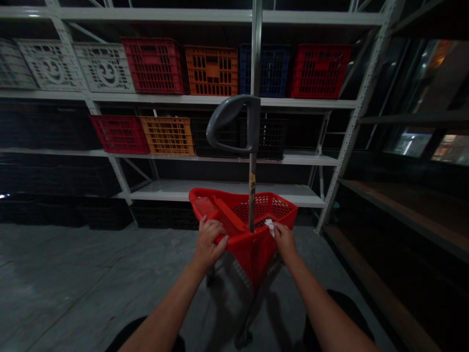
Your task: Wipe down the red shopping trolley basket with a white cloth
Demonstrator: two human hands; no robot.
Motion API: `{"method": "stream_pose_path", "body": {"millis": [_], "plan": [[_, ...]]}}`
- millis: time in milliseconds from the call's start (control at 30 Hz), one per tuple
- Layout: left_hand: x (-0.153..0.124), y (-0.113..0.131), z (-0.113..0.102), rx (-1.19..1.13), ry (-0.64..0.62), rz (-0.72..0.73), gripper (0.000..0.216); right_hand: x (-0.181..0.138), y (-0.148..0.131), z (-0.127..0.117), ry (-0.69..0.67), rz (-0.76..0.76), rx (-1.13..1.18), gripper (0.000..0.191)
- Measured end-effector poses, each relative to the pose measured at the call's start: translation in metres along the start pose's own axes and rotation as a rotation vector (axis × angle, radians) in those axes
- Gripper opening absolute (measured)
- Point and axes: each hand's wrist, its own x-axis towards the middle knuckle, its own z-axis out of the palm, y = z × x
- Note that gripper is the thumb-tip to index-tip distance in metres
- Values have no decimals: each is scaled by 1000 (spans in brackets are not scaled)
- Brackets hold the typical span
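A red plastic shopping cart (256, 254) stands on the floor in front of me, with a metal pole (252, 190) rising from its near side and a grey loop handle (229, 117) fixed to that pole. My left hand (211, 240) is closed around the cart's rim on the left. At the rim right of the pole, my right hand (284, 238) pinches a crumpled white tissue (270, 227) against or just over the red edge. The basket's perforated far wall shows beyond the pole.
Behind the cart runs a white metal rack (220, 100) with red, orange, blue and white crates; one is an orange crate (211, 71). Dark crates (98, 212) sit low on the left. Another shelf unit (399, 210) stands close on the right. Grey floor (73, 274) extends leftward.
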Motion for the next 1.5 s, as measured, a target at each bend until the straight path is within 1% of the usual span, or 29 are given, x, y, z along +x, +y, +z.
{"method": "stream_pose_path", "body": {"millis": [67,167,233,300,400,467,533,600,667,733,767,833,867,967,1033,1100,1233,1300,1400,1500], "plan": [[1,-8,-2,-10,-21,-2,19,-1,-9,1,-13,-5,-2,25],[4,-20,-6,-14,-65,1,23,-9,-40,7,-71,-124,98,26],[7,-30,-9,-6,-95,10,25,-12,-54,10,-105,-175,135,27],[10,-38,-15,14,-133,43,26,-10,-52,11,-116,-180,104,27],[13,-42,-26,121,-170,90,26,2,-28,7,-130,-98,-31,27],[14,-33,-30,248,-127,76,26,11,-12,4,-144,-36,-93,26],[13,-17,-27,361,-76,23,27,16,-9,5,-161,-17,-106,24],[11,2,-19,419,-66,-50,28,14,-18,11,-190,-42,-77,21],[10,17,-8,457,-57,-118,32,8,-32,21,-211,-93,8,20],[10,23,0,499,-26,-169,37,1,-40,29,-212,-153,128,19],[10,23,1,520,-14,-187,40,-1,-40,31,-208,-175,179,20],[10,16,1,551,-15,-202,44,-4,-29,30,-205,-193,210,22],[10,12,-1,561,-22,-205,45,-4,-20,26,-204,-187,188,24],[11,-2,-6,568,-35,-204,46,0,10,10,-182,-99,24,26],[11,-9,-7,571,-38,-190,44,3,20,5,-164,-28,-70,27],[13,-16,-6,584,-41,-172,42,3,14,9,-165,-12,-93,28],[17,-31,-6,591,-56,-149,39,-2,-24,35,-227,-140,21,30],[18,-39,-10,576,-78,-145,39,-2,-37,42,-274,-181,53,30],[18,-46,-20,549,-121,-151,39,7,-38,34,-402,-118,-96,26],[16,-43,-27,580,-130,-167,40,30,-30,16,-481,-36,-257,22]]}}
